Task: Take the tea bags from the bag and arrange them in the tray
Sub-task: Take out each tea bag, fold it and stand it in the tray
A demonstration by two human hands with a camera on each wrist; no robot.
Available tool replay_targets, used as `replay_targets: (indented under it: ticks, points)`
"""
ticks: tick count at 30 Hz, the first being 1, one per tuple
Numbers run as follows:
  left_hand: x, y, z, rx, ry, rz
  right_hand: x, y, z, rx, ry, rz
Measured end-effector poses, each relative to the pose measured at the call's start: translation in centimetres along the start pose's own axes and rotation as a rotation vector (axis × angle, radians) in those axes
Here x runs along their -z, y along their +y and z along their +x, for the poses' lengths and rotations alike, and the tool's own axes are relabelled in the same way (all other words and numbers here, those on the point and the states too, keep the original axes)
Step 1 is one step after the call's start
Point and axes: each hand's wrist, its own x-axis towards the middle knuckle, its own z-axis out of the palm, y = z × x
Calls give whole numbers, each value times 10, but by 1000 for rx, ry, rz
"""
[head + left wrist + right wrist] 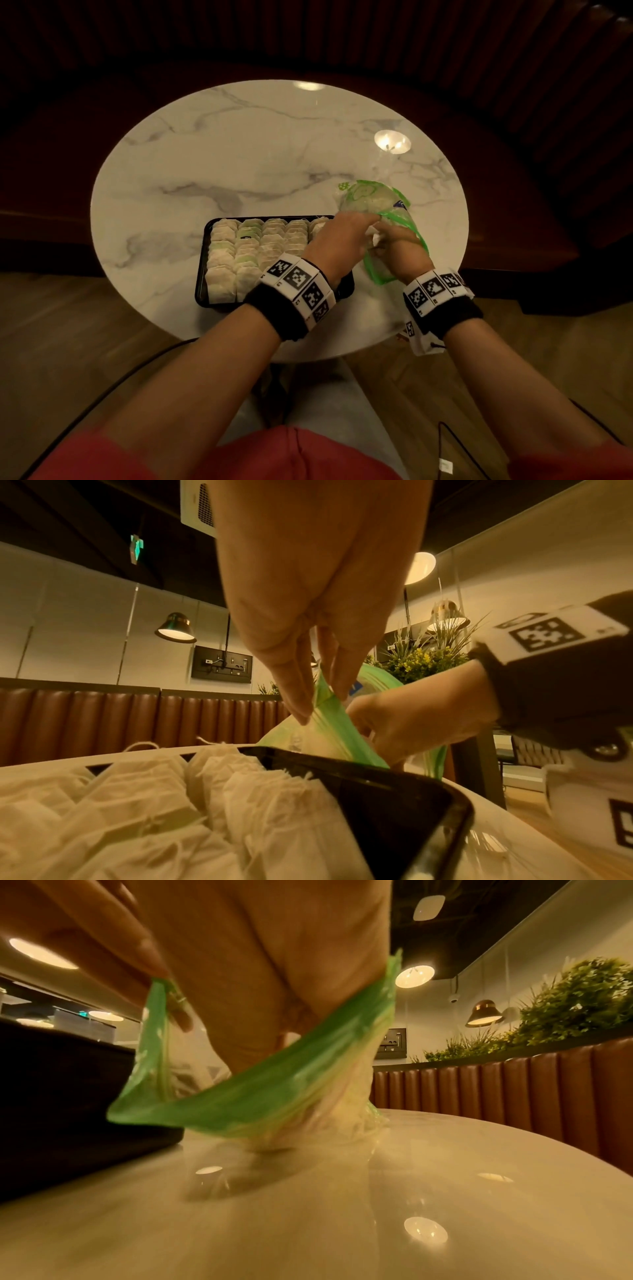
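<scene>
Head view shows the left hand point(337, 240) pinching the green rim of the bag point(373, 202), which lies on the marble counter point(239, 154) just right of the black tray point(205, 274). Rows of tea bags point(246, 253) fill the tray. The right hand point(400, 253) reaches inside the bag's mouth; its fingers are hidden, so their grip cannot be told.
</scene>
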Motion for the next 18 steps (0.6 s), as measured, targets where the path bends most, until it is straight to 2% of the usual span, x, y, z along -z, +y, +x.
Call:
replay_targets:
  ticks: [6,8,12,18]
  points:
    - [4,-2,2,-16,124,-66,15,-11,-13,32,238,161]
    - [4,-2,2,-33,180,-71,25,-15,-22,-1,268,265]
    - [6,0,2,-29,248,-80,38,-12,-37,-8,191,579]
    - [12,0,-1,38,229,-240,52,-24,-60,50,114,819]
